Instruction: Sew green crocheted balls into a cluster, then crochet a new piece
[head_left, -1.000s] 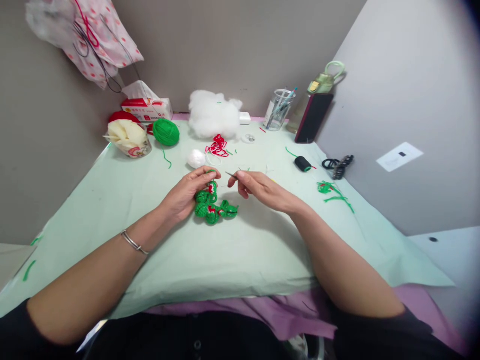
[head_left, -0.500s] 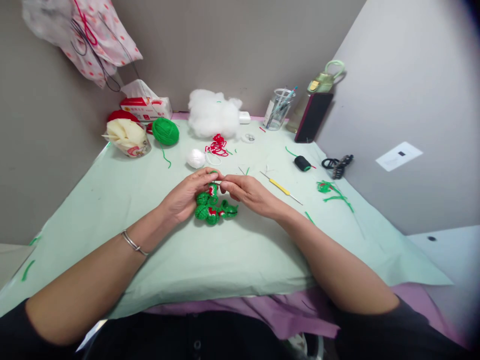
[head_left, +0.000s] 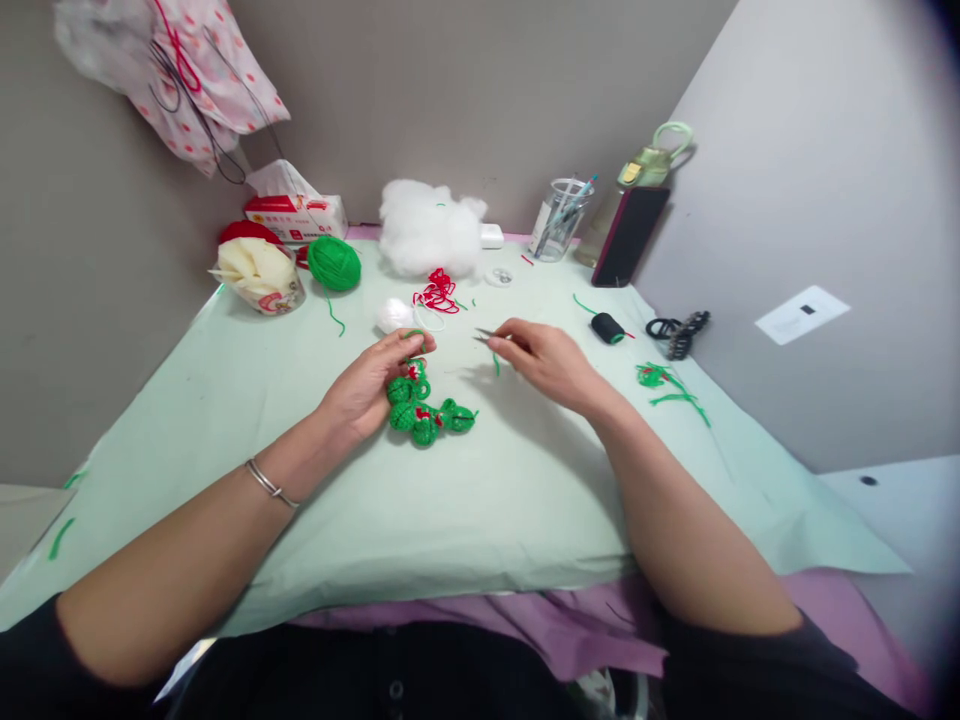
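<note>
A slender dark tool shows only its pointed end; the right hand, closed around it, conceals the rest, so its kind is unclear. The left hand pinches the upper end of a green crocheted piece, hiding part of it; whether its lower end touches the surface I cannot tell. The piece curves in plump green lobes with red and white patches. Taking it as the clock's centre, the right hand lies at two o'clock. At ten, a printed cup holds cream-coloured pieces; at eleven, a tissue box has a tissue standing out. Towards one, a clear jar contains pen-like sticks, and beyond it a phone covers much of a bottle.
</note>
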